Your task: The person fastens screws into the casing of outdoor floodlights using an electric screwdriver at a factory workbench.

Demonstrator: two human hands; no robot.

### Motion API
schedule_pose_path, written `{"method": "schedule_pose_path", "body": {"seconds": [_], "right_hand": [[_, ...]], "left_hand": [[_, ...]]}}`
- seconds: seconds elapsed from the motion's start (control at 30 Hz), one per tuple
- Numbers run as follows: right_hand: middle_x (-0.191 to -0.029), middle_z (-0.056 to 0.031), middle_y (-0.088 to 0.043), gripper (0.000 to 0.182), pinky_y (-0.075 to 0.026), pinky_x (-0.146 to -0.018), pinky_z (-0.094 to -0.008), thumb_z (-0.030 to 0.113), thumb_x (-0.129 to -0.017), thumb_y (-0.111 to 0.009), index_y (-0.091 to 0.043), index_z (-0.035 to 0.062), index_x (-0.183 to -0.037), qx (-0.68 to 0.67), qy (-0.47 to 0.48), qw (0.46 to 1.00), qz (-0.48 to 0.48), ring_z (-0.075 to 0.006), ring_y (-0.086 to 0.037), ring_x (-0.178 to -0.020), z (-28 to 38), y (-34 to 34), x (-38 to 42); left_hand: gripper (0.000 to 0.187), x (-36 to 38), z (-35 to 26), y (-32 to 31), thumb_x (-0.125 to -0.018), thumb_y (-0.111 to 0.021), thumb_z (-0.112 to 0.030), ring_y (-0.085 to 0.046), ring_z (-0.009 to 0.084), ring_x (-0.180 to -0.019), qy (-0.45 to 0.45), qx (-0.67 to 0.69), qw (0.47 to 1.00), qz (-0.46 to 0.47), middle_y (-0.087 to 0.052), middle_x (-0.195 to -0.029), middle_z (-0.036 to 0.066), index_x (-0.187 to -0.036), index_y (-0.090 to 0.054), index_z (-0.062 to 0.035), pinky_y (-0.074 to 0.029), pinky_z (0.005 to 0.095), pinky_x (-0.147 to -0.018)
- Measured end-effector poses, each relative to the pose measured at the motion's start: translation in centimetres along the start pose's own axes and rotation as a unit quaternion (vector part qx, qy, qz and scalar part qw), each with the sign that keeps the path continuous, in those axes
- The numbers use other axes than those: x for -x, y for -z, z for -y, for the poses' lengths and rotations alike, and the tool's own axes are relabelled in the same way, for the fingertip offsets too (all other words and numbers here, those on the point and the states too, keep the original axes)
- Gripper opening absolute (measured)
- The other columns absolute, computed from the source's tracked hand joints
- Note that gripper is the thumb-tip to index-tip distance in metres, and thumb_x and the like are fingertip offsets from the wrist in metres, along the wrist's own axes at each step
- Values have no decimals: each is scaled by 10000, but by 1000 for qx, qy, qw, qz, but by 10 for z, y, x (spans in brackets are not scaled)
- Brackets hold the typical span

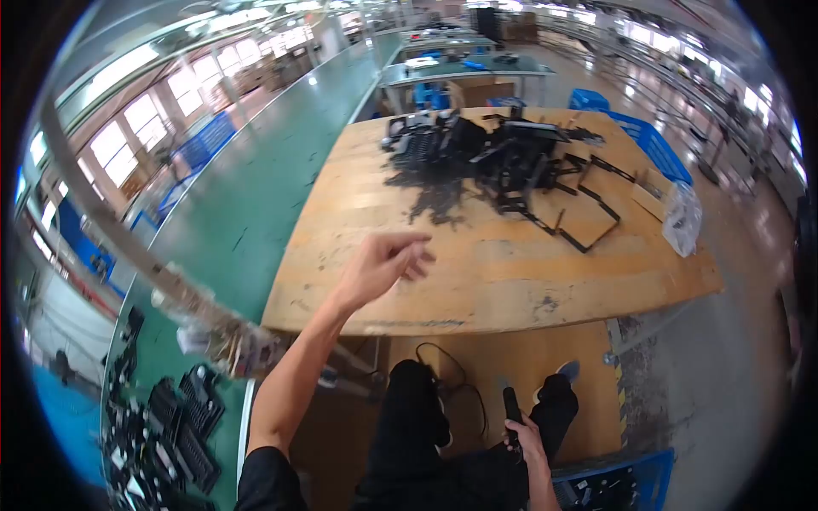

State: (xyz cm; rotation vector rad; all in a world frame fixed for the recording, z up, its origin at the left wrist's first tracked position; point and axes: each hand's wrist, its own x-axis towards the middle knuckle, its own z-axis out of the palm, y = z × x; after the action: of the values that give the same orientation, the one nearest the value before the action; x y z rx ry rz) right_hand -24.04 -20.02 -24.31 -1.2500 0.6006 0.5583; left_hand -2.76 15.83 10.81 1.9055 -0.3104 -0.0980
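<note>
My black sleeve leads to my left hand, visibly empty, fingers loosely curled, over the bench; the black plastic parts lie ahead-right, nearer this hand. Low down, my right hand grips a black-handled tool, its long axis pointing forward

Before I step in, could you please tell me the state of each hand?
Left hand: loosely curled, partly open, no object visible in it.
Right hand: closed around a black handle.
</note>
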Motion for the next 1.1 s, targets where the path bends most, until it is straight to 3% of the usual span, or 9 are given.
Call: {"method": "schedule_pose_path", "body": {"seconds": [0.33,0.4,0.43,0.47,0.6,0.67,0.83,0.97,1.1], "right_hand": [[-775,-74,-668,631,-512,-491,-335,82,-967,-728,-486,73,-1549,-33,-29,998,-34,-173,-642,-568,22,-7,-18],[-800,-76,-669,694,-516,-491,-332,81,-951,-753,-458,77,-1579,-42,-48,997,-39,-169,-638,-571,17,-6,-35],[-826,-77,-670,758,-521,-491,-329,80,-936,-777,-430,81,-1610,-48,-58,996,-42,-164,-633,-573,16,-6,-42],[-825,-70,-667,818,-525,-505,-320,91,-940,-783,-377,107,-1651,-44,-23,998,-26,-153,-628,-576,16,-6,-45],[-834,-60,-668,866,-529,-522,-305,110,-946,-785,-326,142,-1680,-52,-86,995,8,-142,-626,-578,-2,3,-68],[-840,-49,-669,857,-529,-533,-293,129,-958,-776,-323,163,-1684,-11,-138,990,2,-132,-622,-579,25,-2,-60],[-814,-54,-671,774,-523,-529,-313,129,-959,-765,-386,96,-1633,13,-74,997,37,-139,-629,-581,22,7,-68],[-823,-49,-668,782,-513,-521,-300,106,-954,-746,-380,93,-1645,30,-30,999,31,-132,-623,-572,21,11,-52],[-764,-43,-643,635,-510,-517,-314,102,-955,-738,-489,27,-1534,60,-5,998,29,-134,-624,-568,8,12,-45]], "left_hand": [[387,-454,1,-120,-1051,-630,-178,-769,329,-818,95,278,956,-14,-729,-1125,262,-1339,-566,72,-682,430,-724],[615,-494,-7,-145,-930,-679,-208,-742,424,-986,5,-134,988,-73,-704,-1133,303,-1436,-481,80,-653,528,-796],[704,-518,8,-163,-780,-761,-263,-638,451,-1213,-184,-402,877,-190,-547,-1362,270,-1441,-550,-143,-543,659,-930],[716,-538,26,-174,-779,-748,-222,-450,455,-1433,-220,-565,778,-166,-408,-1539,218,-1455,-536,-123,-457,598,-1108],[352,-607,38,-194,-801,-750,-195,-713,414,-1143,-195,-588,783,-47,-746,-1187,208,-1137,-766,-92,-560,540,-994],[405,-598,27,-183,-841,-724,-206,-714,405,-1117,-212,-593,774,-69,-769,-1134,197,-1242,-787,-214,-579,501,-952],[470,-485,-58,-125,-862,-784,-315,-738,424,-1032,-307,-479,808,-153,-764,-1170,209,-1303,-750,-155,-581,499,-921],[385,-282,-100,-102,-907,-707,-62,-741,361,-1142,-414,-374,826,-81,-758,-1225,192,-1291,-735,-70,-581,458,-1000],[452,-122,-56,-111,-766,-721,4,-672,359,-1294,-534,-467,705,17,-735,-1299,169,-1217,-747,-13,-551,463,-1111]]}}
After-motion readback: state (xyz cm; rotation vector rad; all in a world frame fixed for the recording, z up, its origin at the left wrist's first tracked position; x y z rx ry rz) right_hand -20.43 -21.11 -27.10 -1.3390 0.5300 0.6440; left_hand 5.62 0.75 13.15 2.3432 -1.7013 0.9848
